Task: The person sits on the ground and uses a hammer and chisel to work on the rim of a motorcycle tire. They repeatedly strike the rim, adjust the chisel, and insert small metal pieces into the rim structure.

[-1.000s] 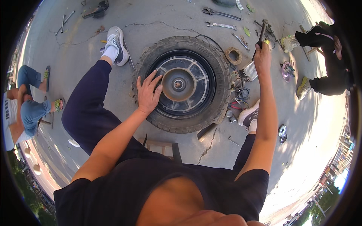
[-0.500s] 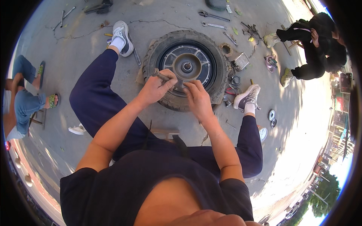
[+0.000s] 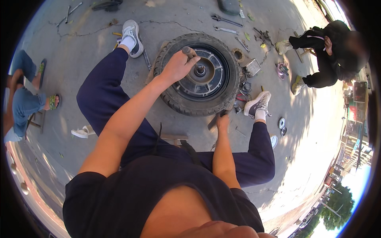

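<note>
A black-tyred wheel (image 3: pixel 190 109) lies flat on the ground between my feet, its dark hub (image 3: pixel 206 87) and central shaft (image 3: pixel 200 70) facing up. Over the left part of the hub, my left hand (image 3: pixel 177 67) is closed round a thick, round-ended rod tool (image 3: pixel 187 50); my fingers hide its lower end. My right hand (image 3: pixel 224 121) is low beside the tyre's near right edge. It is closed on a dark, bar-like object (image 3: pixel 213 123), whose exact kind I cannot make out.
Wrenches (image 3: pixel 227 30) and a pale boxy part (image 3: pixel 253 67) lie beyond and right of the wheel. Small round parts (image 3: pixel 282 126) sit right of my right shoe (image 3: pixel 258 104). Seated people are at the far right (image 3: pixel 329 59) and left (image 3: pixel 27 103).
My right hand has left the hub and come down to the tyre's near edge, where it grips the dark object. My left hand has moved up and right with the rod tool, now more upright.
</note>
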A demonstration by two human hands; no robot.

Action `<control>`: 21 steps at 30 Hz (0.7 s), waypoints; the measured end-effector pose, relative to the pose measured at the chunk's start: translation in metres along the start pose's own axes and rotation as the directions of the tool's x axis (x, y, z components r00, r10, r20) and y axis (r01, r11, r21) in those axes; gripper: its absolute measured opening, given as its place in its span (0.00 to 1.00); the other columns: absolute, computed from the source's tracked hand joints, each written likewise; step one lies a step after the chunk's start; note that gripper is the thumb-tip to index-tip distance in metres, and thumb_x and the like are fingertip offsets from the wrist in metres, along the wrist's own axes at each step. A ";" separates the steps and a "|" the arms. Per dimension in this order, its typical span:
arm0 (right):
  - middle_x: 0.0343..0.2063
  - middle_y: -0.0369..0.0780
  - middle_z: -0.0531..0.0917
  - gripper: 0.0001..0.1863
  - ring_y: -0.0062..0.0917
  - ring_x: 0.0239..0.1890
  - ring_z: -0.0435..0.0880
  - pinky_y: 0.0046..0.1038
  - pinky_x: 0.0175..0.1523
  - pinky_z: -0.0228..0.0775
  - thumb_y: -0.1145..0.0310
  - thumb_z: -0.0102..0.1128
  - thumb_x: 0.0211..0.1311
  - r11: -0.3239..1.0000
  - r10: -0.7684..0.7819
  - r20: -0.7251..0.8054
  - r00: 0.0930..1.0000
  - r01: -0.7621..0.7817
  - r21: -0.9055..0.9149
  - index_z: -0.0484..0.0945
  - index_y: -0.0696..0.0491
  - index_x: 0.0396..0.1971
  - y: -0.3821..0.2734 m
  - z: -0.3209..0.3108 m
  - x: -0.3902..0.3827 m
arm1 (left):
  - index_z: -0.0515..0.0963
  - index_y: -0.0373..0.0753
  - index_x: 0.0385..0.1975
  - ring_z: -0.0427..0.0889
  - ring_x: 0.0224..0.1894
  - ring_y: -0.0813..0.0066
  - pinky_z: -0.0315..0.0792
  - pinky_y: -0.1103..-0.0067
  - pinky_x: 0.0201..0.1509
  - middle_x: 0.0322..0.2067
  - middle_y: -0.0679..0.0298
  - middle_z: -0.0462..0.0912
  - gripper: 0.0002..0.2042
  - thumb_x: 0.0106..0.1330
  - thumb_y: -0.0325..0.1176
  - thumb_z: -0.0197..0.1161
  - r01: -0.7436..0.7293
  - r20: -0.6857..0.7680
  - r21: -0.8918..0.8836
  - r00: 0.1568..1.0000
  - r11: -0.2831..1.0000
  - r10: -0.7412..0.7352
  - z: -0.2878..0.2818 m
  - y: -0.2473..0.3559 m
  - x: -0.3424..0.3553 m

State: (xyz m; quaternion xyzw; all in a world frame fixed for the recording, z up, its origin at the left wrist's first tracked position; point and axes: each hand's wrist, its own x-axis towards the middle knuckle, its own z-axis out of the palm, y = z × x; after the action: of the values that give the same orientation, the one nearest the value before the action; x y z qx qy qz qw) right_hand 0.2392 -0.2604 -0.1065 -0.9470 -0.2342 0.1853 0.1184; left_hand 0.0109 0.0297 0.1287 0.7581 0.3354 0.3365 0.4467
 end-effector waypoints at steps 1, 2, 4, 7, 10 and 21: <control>0.45 0.60 0.80 0.33 0.52 0.51 0.80 0.44 0.55 0.72 0.54 0.69 0.55 1.000 -0.003 -0.015 1.000 0.003 -0.014 0.73 0.67 0.49 0.004 0.007 0.003 | 0.76 0.32 0.32 0.80 0.35 0.54 0.72 0.67 0.42 0.30 0.51 0.80 0.11 0.68 0.36 0.61 0.002 0.024 0.001 1.000 1.000 -0.002 0.001 0.002 0.003; 0.45 0.60 0.81 0.33 0.52 0.50 0.80 0.44 0.55 0.72 0.54 0.70 0.53 1.000 0.002 -0.020 1.000 -0.002 0.017 0.73 0.67 0.49 0.009 0.012 0.007 | 0.76 0.31 0.32 0.80 0.35 0.53 0.72 0.67 0.42 0.30 0.50 0.80 0.12 0.69 0.36 0.60 0.004 0.049 0.001 0.999 1.000 -0.004 0.003 0.003 0.005; 0.44 0.59 0.81 0.35 0.52 0.49 0.80 0.44 0.54 0.73 0.54 0.73 0.49 0.997 0.012 -0.016 1.000 -0.011 0.078 0.73 0.66 0.50 0.014 0.018 0.009 | 0.77 0.31 0.32 0.80 0.35 0.52 0.72 0.66 0.42 0.31 0.49 0.80 0.12 0.69 0.37 0.60 0.009 0.092 0.016 0.996 1.000 -0.010 0.005 0.005 0.009; 0.42 0.57 0.82 0.34 0.52 0.47 0.81 0.44 0.53 0.73 0.54 0.75 0.45 0.992 0.046 -0.047 0.998 -0.040 0.123 0.75 0.63 0.46 0.012 0.017 0.013 | 0.77 0.31 0.33 0.79 0.36 0.49 0.71 0.65 0.42 0.31 0.47 0.80 0.13 0.69 0.38 0.60 -0.025 0.144 0.063 0.989 0.998 0.016 0.003 0.004 0.023; 0.42 0.56 0.82 0.32 0.52 0.47 0.81 0.45 0.54 0.73 0.55 0.76 0.44 0.993 0.103 -0.082 0.991 -0.098 0.060 0.74 0.61 0.44 0.006 0.007 0.010 | 0.77 0.31 0.33 0.79 0.37 0.47 0.71 0.63 0.42 0.32 0.46 0.80 0.14 0.69 0.39 0.59 -0.077 0.195 0.098 0.979 0.992 0.057 0.007 0.009 0.020; 0.29 0.50 0.80 0.24 0.44 0.32 0.84 0.41 0.37 0.77 0.64 0.69 0.51 0.948 0.251 -0.007 0.968 -0.245 0.202 0.72 0.66 0.41 0.015 -0.015 0.032 | 0.76 0.30 0.34 0.80 0.33 0.48 0.72 0.64 0.40 0.28 0.47 0.81 0.17 0.73 0.42 0.55 -0.087 0.257 0.106 0.965 0.990 0.058 0.014 0.011 0.021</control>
State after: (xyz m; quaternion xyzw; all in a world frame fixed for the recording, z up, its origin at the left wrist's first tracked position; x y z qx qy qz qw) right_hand 0.2772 -0.2595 -0.1073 -0.9550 -0.0916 0.2060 0.1925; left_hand 0.0362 0.0363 0.1381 0.8315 0.2666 0.2327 0.4282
